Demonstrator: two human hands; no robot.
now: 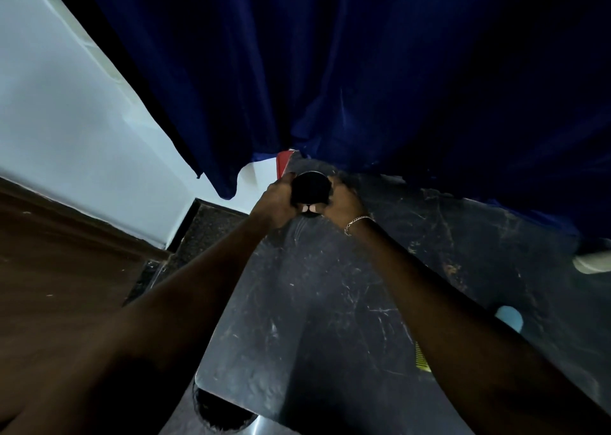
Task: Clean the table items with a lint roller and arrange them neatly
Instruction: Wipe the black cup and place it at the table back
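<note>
Cylinder (312, 190) in L hand (276, 200), R hand (344, 203), table (330, 302) edge.

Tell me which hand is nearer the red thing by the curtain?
Left. The left hand sits just in front of the red thing; the right hand is farther off to its right, across the black object both hold.

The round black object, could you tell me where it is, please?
Head view, centre: the round black object is held between the left hand and right hand at the far end of the dark table, just below the blue curtain.
</note>
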